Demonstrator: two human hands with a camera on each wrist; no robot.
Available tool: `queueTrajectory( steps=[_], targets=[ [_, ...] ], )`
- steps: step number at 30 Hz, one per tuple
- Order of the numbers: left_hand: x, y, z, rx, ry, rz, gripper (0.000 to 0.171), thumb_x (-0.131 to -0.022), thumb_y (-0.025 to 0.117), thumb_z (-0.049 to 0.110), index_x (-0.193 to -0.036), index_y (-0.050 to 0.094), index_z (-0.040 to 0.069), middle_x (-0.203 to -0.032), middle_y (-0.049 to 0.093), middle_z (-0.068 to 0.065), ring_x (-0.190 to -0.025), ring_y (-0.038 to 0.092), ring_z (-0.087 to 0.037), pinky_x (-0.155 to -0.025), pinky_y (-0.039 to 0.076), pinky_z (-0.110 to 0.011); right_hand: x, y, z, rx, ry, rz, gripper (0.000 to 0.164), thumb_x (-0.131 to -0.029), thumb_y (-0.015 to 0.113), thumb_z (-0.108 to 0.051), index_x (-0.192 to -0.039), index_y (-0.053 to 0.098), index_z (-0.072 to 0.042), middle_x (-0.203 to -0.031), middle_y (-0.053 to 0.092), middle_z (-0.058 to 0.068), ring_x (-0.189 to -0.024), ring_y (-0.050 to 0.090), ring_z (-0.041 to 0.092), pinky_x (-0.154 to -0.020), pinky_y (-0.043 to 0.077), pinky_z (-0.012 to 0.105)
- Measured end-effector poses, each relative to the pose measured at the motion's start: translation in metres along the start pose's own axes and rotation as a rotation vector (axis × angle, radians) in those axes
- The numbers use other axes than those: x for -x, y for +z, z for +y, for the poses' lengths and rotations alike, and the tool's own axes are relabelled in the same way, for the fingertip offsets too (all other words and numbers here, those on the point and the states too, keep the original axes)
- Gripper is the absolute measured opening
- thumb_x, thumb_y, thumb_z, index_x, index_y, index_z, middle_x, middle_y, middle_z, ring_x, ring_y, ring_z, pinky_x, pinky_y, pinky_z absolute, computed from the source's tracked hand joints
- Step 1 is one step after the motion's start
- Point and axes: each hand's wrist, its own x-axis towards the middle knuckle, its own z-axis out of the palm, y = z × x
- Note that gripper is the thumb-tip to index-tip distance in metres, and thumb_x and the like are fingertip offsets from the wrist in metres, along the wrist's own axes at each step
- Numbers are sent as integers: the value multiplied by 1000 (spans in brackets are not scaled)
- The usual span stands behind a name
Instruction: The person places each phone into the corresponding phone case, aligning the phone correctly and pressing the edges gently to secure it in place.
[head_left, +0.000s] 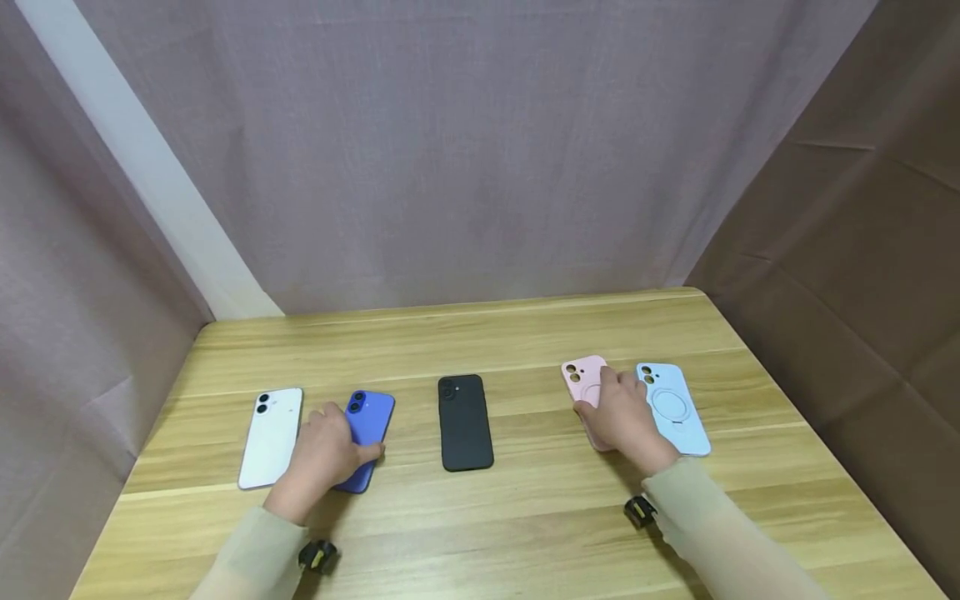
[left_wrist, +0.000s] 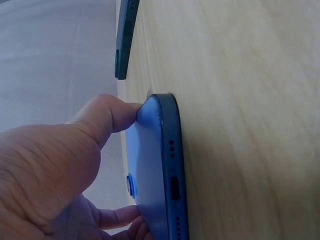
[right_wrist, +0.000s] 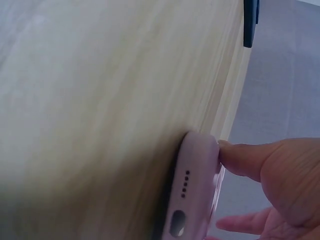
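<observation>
On the left of the wooden table, my left hand (head_left: pixel 322 450) spans a blue phone (head_left: pixel 376 418) that lies camera side up. The thumb is at its right edge and the fingertips are at its left edge; its bottom edge with the port shows in the left wrist view. Over on the right, a pink phone case (head_left: pixel 594 368) with a ring on its back is held by my right hand (head_left: pixel 624 414). That thumb presses the case's left edge, while the fingers reach over its right side. My palm hides part of the case in the head view.
A white phone (head_left: pixel 271 442) lies left of the blue one. In the middle is a black phone (head_left: pixel 467 427), and a light blue phone case (head_left: pixel 688 435) with a ring lies right of the pink one. Grey curtain (head_left: pixel 465 167) hangs behind the table (head_left: pixel 525 533).
</observation>
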Motion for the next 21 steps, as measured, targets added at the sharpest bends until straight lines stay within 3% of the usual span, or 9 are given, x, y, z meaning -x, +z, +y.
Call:
queueTrajectory(
  steps=[7,21],
  targets=[
    [0,2,1,-16,-9,4,83,-67,79,52,-98,43,-16,-77,46,-22,-71,49,-33,-65,47,-46,-2,4,1,16,-12,59,82,-84,74,-33,-137,34,15,-120,38,42,-114,32,55,-91,33,64],
    [-2,1,1,47,-41,-37,84,-62,83,50,-97,43,-14,-78,48,-20,-69,51,-30,-60,48,-41,-2,2,-3,23,19,51,91,-82,76,-34,-140,26,16,-120,35,44,-116,28,59,-97,26,65]
  ],
)
